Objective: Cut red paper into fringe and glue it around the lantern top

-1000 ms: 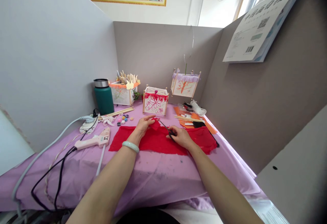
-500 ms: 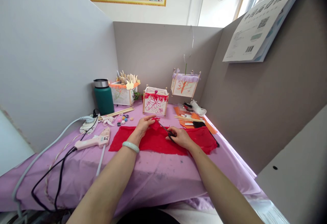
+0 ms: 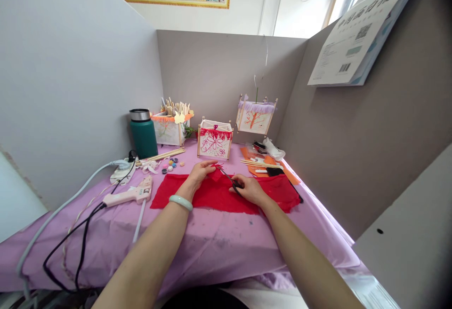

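Observation:
In my left hand (image 3: 199, 174) is a small folded piece of red fabric (image 3: 216, 172), pinched between thumb and fingers, its upper edge cut into thin strips. My right hand (image 3: 248, 189) grips a pair of scissors (image 3: 236, 184) by the dark handles. Their blades point up and left and meet the fringed edge of the piece. Beneath both hands a long red cloth (image 3: 233, 203) lies spread across the table. Just behind them stands a white box lantern (image 3: 214, 143) with wooden corner sticks, red fringe and a red flower drawing.
A pink glue gun (image 3: 130, 196) with cords lies at left, near a power strip (image 3: 123, 173) and a green bottle (image 3: 143, 135). Behind are a stick-filled box (image 3: 167, 130) and a hanging lantern (image 3: 255, 118). Thin sticks and orange sheets (image 3: 291, 173) lie at right.
The fringed edge of the red piece has shifted slightly, and the scissor blades sit a little higher against it. Both arms stay almost where they were.

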The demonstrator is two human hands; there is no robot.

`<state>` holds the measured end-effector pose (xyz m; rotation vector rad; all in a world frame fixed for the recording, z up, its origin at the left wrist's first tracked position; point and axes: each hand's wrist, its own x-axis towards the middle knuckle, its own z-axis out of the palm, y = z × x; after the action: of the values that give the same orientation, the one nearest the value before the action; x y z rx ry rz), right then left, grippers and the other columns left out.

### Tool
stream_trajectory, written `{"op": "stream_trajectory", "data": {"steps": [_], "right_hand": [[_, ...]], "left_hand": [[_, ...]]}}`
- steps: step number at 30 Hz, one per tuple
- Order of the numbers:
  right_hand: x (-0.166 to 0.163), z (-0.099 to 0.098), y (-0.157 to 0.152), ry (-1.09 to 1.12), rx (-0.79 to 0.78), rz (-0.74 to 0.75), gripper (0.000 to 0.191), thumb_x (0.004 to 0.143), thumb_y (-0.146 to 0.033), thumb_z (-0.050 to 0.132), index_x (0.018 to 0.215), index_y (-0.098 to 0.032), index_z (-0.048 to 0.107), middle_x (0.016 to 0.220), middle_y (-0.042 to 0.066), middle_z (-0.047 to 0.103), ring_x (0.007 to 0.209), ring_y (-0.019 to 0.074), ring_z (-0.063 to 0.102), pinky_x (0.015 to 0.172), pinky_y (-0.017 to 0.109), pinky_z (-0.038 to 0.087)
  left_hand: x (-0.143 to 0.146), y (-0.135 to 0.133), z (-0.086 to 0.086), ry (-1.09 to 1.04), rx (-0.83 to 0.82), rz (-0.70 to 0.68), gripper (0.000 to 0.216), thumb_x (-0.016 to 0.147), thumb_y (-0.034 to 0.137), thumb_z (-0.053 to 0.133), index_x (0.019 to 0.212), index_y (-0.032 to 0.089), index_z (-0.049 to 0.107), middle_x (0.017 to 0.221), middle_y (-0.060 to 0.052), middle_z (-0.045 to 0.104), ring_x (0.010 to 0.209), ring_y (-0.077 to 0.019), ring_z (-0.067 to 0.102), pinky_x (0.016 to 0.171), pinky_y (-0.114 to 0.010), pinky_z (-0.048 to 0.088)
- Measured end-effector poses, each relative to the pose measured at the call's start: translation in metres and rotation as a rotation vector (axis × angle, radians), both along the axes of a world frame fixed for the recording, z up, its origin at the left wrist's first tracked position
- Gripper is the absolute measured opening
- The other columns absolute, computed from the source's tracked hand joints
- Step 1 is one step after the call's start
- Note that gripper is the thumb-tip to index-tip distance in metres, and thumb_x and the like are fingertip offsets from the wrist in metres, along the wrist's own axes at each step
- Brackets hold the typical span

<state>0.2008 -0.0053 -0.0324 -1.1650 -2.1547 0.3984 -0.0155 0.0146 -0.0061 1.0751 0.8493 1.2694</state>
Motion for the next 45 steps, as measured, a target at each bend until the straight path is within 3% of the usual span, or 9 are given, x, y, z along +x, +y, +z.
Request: {"op": "stream_trajectory", "data": {"steps": [8,21,28,34,45], "right_hand": [[0.0,0.001,0.001,-0.003,0.0,-0.039,0.032,0.069,-0.044,0.065,0.091,-0.02,0.061,0.06,-0.004,0.052,0.054,0.0102,0.045,0.051,0.02,0.03],[0.0,-0.001,0.002,-0.007,-0.004,-0.054,0.032,0.069,-0.044,0.065,0.09,-0.021,0.061,0.062,-0.003,0.054,0.055,0.0102,0.046,0.052,0.02,0.03],[0.001,-0.001,0.002,0.006,-0.029,-0.06,0.033,0.068,-0.045,0.065,0.091,-0.021,0.061,0.062,-0.004,0.052,0.056,0.0106,0.047,0.052,0.02,0.03],[0.002,0.003,-0.001,0.068,-0.083,0.023,0.037,0.068,-0.046,0.065,0.094,-0.02,0.059,0.061,-0.004,0.049,0.055,0.0106,0.044,0.052,0.021,0.031],[0.001,0.002,-0.002,0.106,-0.121,0.086,0.037,0.067,-0.047,0.066,0.091,-0.02,0.06,0.061,-0.004,0.049,0.055,0.01,0.043,0.05,0.02,0.03]], "left_hand": [[0.002,-0.001,0.001,-0.006,-0.035,-0.011,0.04,0.062,0.009,0.069,0.102,0.011,0.065,0.081,-0.008,0.07,0.064,-0.0151,0.063,0.066,-0.027,0.049],[-0.003,0.002,-0.002,-0.099,-0.029,-0.14,0.044,0.065,0.008,0.069,0.108,0.01,0.062,0.091,-0.014,0.069,0.075,-0.0185,0.066,0.069,-0.027,0.052],[-0.006,0.009,-0.003,-0.216,0.011,0.008,0.043,0.066,0.006,0.067,0.108,0.009,0.06,0.09,-0.014,0.069,0.073,-0.0172,0.066,0.062,-0.024,0.052],[-0.007,0.01,-0.003,-0.237,0.024,0.07,0.04,0.066,0.006,0.067,0.106,0.009,0.061,0.09,-0.013,0.069,0.071,-0.0168,0.066,0.058,-0.023,0.051],[-0.006,0.01,-0.005,-0.21,0.046,0.031,0.042,0.065,0.009,0.069,0.106,0.01,0.061,0.092,-0.014,0.068,0.074,-0.0175,0.066,0.064,-0.025,0.052]]}}
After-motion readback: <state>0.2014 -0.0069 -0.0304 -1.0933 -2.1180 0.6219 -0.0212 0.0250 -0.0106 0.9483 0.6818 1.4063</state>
